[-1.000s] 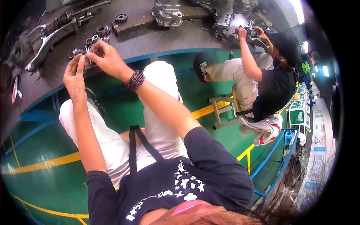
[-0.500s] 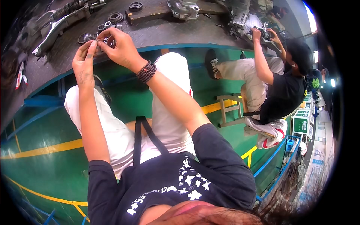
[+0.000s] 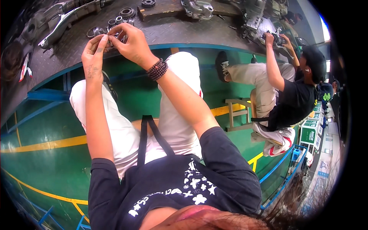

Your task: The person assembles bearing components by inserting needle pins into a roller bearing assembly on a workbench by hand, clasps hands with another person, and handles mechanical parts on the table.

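My left hand and my right hand meet fingertip to fingertip just above the near edge of the workbench. Both are closed in a pinch; what lies between the fingertips is too small and covered to name. A beaded bracelet circles my right wrist. Right behind my fingers, metal gear parts lie on the bench, partly hidden. A toothed gear rests farther back.
A ring-shaped bearing and a cast metal housing sit by a wooden block. A long metal casing lies at the left. On the right, a seated co-worker holds a gear assembly. A small stool stands between us.
The whole view has shifted slightly, so the bench and the co-worker appear a little farther right. My hands stay together in the same pinch.
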Tool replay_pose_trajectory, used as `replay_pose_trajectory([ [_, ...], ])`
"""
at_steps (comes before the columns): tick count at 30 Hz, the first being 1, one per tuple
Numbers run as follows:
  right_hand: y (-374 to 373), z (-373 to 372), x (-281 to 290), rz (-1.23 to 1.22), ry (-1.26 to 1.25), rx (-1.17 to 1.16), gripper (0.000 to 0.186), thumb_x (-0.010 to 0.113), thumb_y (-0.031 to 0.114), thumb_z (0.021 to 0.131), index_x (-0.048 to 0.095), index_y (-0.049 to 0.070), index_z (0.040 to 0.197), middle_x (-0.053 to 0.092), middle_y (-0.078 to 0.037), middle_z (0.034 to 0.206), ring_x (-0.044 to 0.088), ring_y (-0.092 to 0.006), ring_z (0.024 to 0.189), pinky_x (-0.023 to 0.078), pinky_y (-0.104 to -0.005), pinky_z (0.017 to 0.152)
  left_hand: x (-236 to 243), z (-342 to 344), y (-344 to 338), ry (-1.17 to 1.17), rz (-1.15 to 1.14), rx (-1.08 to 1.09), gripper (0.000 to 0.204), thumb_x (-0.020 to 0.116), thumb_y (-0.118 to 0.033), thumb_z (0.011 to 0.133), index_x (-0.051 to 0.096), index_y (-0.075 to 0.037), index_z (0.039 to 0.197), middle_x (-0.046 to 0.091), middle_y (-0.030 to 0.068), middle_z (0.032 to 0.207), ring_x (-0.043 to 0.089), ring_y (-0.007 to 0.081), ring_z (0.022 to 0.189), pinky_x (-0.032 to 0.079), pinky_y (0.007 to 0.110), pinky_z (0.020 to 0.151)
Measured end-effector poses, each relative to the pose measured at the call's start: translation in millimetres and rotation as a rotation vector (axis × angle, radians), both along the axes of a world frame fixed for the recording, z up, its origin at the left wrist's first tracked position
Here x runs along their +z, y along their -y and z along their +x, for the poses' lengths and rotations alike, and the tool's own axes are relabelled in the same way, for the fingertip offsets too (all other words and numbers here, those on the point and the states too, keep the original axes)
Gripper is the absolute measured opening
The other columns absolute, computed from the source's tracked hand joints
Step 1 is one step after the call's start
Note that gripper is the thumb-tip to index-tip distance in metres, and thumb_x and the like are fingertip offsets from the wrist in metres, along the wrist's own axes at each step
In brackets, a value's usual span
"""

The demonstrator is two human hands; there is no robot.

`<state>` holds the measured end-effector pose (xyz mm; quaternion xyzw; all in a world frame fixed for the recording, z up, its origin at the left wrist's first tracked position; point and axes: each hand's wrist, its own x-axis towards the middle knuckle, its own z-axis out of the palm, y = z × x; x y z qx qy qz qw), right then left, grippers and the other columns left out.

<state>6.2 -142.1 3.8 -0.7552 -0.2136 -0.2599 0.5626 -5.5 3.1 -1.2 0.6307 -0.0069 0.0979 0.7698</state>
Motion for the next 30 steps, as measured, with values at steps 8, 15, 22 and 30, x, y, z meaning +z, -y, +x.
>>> replay_pose_trajectory([
  [8,-0.6,-2.5,2.9,-0.013,-0.036,0.002,0.015,0.072,0.013,0.083,0.067,0.002,0.092,0.068,-0.012,0.090,0.066,-0.0243,0.072,0.053,-0.0330,0.067,-3.7,0.5,-4.2,-0.007,0.039,-0.004,0.029,0.073,-0.022,0.092,0.067,-0.004,0.113,0.070,0.0045,0.105,0.065,0.0111,0.093,0.047,0.024,0.083],
  [15,-2.6,-1.4,-0.4,-0.001,0.003,0.002,0.017,0.073,0.013,0.085,0.068,0.002,0.096,0.069,-0.008,0.088,0.061,-0.0165,0.065,0.050,-0.0290,0.060,-1.9,1.1,-3.4,0.000,0.035,-0.012,0.026,0.073,-0.021,0.091,0.068,-0.005,0.111,0.070,0.0030,0.102,0.065,0.0099,0.090,0.046,0.023,0.078],
  [22,-6.0,-3.4,-0.6,0.051,0.001,-0.006,0.016,0.072,0.010,0.085,0.069,0.002,0.099,0.068,-0.007,0.088,0.062,-0.0148,0.067,0.051,-0.0278,0.061,-5.5,3.2,-5.0,0.012,0.033,-0.022,0.026,0.072,-0.021,0.092,0.068,-0.003,0.110,0.070,0.0039,0.099,0.065,0.0103,0.087,0.047,0.023,0.076],
  [30,-6.4,-2.6,-0.7,-0.034,0.022,-0.001,0.013,0.071,0.010,0.086,0.070,0.001,0.096,0.068,-0.009,0.088,0.062,-0.0155,0.066,0.049,-0.0282,0.059,-3.0,1.2,-7.5,0.004,0.036,-0.032,0.027,0.071,-0.023,0.092,0.069,-0.002,0.109,0.070,0.0035,0.098,0.065,0.0110,0.087,0.048,0.024,0.076],
])
